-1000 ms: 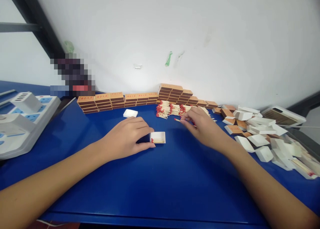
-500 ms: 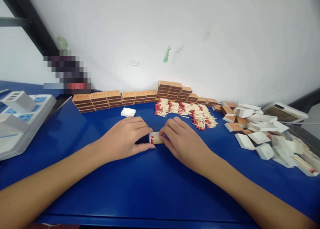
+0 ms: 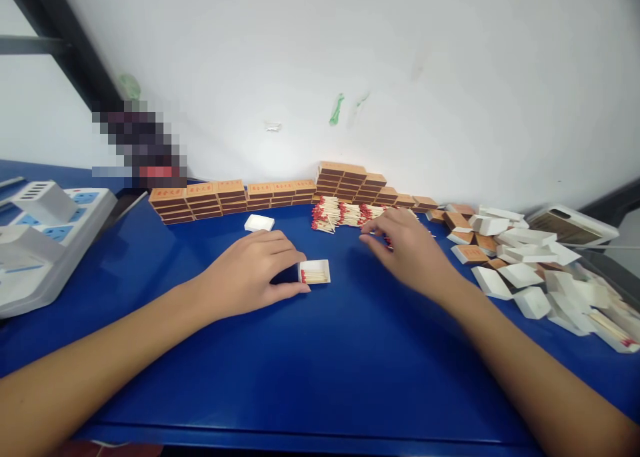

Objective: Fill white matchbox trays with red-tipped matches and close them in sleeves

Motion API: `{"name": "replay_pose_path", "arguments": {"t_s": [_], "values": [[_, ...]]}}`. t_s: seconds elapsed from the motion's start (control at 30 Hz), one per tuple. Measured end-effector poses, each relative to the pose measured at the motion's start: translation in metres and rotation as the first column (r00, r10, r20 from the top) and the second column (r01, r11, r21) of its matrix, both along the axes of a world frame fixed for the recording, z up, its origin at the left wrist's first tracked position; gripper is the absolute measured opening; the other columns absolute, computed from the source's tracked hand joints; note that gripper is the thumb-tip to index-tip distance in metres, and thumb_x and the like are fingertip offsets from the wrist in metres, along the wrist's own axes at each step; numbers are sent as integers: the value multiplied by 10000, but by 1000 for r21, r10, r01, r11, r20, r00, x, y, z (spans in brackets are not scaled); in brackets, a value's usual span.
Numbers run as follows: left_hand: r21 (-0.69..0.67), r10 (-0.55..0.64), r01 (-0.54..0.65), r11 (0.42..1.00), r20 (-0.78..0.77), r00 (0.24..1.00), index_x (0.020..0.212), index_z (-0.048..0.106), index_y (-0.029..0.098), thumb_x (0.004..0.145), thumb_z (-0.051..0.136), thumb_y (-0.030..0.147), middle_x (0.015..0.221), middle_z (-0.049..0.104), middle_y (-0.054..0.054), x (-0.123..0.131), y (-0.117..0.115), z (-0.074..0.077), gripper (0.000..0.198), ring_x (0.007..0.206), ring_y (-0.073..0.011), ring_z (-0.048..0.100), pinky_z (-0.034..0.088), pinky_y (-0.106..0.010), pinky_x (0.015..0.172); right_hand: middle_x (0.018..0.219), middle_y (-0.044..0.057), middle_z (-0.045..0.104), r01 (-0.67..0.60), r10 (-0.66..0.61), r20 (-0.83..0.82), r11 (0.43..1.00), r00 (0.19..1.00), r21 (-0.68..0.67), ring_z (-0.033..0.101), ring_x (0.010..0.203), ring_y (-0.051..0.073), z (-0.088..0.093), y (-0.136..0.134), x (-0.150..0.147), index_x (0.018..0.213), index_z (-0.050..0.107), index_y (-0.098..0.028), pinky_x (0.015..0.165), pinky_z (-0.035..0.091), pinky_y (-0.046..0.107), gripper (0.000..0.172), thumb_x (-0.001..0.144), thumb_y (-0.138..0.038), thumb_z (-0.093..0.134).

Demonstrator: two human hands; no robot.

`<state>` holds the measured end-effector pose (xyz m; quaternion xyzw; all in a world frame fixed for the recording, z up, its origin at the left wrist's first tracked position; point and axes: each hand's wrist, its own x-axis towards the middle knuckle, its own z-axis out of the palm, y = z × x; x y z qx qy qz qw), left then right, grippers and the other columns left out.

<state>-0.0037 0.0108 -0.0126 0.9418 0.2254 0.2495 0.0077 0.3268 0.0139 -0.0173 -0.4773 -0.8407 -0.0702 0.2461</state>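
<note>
My left hand (image 3: 253,265) rests on the blue table, its thumb and fingers closed around the left end of a small white matchbox tray (image 3: 325,266). Red-headed matches (image 3: 314,277) lie in the tray along its near side, heads to the left. To the right, my right hand (image 3: 410,250) hovers at the loose match pile (image 3: 350,214), thumb and fingers apart, with nothing visible between them. It hides the right part of the pile. Beyond my left hand sits another white tray (image 3: 259,223).
Stacked orange-brown matchboxes (image 3: 200,200) line the wall. At right, white trays (image 3: 520,275) and matchbox sleeves (image 3: 470,254) lie heaped beside a pale case (image 3: 573,224). A power strip (image 3: 95,224) with plugged-in adapters stands at left.
My right hand has left the tray and moved right and away from me to the match pile, uncovering the tray's right end. My left hand keeps its hold.
</note>
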Motion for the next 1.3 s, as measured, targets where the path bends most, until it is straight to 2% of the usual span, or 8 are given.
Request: {"name": "replay_pose_path", "arguments": {"t_s": [0.07, 0.17, 0.47, 0.77, 0.9, 1.03, 1.17, 1.3], "values": [[2, 1, -1, 1000, -4, 1000, 1181, 771, 154, 1042, 743, 436, 1080, 804, -90, -1, 0, 0, 315, 988, -248, 746, 578, -387, 887, 958, 124, 690, 72, -71, 27, 997, 997, -29, 614, 959, 326, -6, 14, 21, 1008, 721, -212, 869, 505, 484, 96, 1028, -268, 645], [-2, -5, 5, 1000, -5, 1000, 1170, 769, 153, 1045, 741, 428, 1086, 807, -88, 0, 0, 1, 304, 986, -247, 744, 575, -386, 885, 959, 130, 689, 90, -86, 45, 992, 995, -86, 617, 995, 339, -13, 26, 37, 1025, 746, -217, 894, 511, 497, 145, 1033, -277, 615], [-1, -5, 5, 1000, -3, 1000, 1183, 773, 144, 1043, 743, 433, 1075, 803, -85, 0, -1, 1, 322, 985, -248, 744, 582, -396, 884, 961, 143, 666, 78, -75, 62, 995, 995, -54, 602, 966, 338, -18, 32, 33, 1011, 751, -207, 886, 505, 503, 229, 1059, -308, 551], [8, -13, 13, 1000, -5, 1000, 1158, 776, 156, 1035, 756, 418, 1044, 802, -75, 1, -1, 1, 290, 948, -239, 739, 577, -377, 857, 973, 146, 669, 66, -59, 67, 992, 996, -108, 601, 953, 324, -18, 34, 33, 898, 652, -216, 878, 498, 481, 188, 1046, -275, 553], [1, -4, 4, 1000, -6, 1000, 1174, 774, 152, 1035, 755, 429, 1066, 805, -80, 1, -1, 0, 310, 978, -243, 741, 579, -387, 884, 955, 114, 669, -7, 7, -9, 998, 1000, -67, 601, 943, 304, -10, 19, 12, 949, 647, -221, 855, 486, 461, 146, 1064, -267, 570], [-17, -1, 1, 1000, -5, 1000, 1175, 774, 152, 1038, 748, 441, 1059, 803, -82, 2, 0, 0, 321, 969, -245, 738, 570, -391, 878, 1012, 91, 669, -130, 128, -61, 990, 990, -46, 594, 969, 273, 7, -15, -31, 1013, 641, -226, 850, 489, 426, 117, 1105, -252, 573], [-19, -7, 7, 1000, 15, 1000, 1139, 774, 145, 1028, 762, 425, 1038, 798, -82, 4, -1, -2, 302, 948, -248, 736, 566, -391, 862, 991, 96, 675, -224, 222, 59, 974, 973, 36, 575, 955, 265, 15, -41, -67, 1016, 652, -193, 860, 498, 414, 147, 1122, -214, 554], [-11, -12, 13, 1000, 22, 1000, 1119, 771, 138, 1016, 777, 418, 1028, 793, -82, 6, -1, -2, 298, 939, -249, 736, 568, -390, 858, 937, 116, 670, -201, 167, 243, 972, 956, 123, 539, 901, 276, 8, -44, -76, 983, 691, -165, 799, 480, 419, 211, 1119, -175, 531]]}}
